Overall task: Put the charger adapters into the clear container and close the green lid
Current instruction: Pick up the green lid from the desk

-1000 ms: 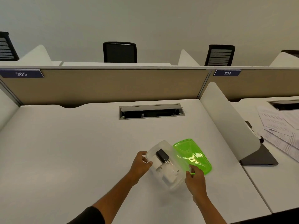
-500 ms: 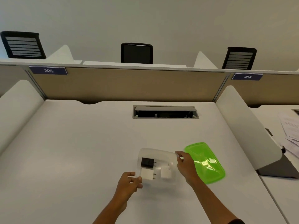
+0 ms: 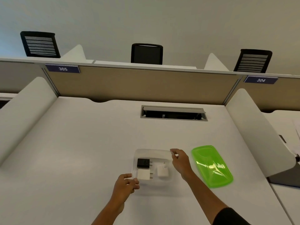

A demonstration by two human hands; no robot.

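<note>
Left hand (image 3: 124,185) pinches container (image 3: 152,152) near corner, right hand (image 3: 180,161) pinches far corner, three adapters (image 3: 143,163) between the fingers, lid (image 3: 211,165) right of right fingers.

bench (image 3: 81,151) lies bare to the left of and beyond the clear container (image 3: 152,153); we see wide passage there. green lid (image 3: 211,166) sits flat to the container's right, apart from it, a narrow strip of bench between. our right hand (image 3: 180,161) pinches the container's far right corner and fills part of that strip; our left hand (image 3: 125,185) pinches the near left corner. cable slot (image 3: 173,113) opens further back. white side dividers (image 3: 256,127) wall both sides, a tan partition (image 3: 142,85) closes the rear.
</note>
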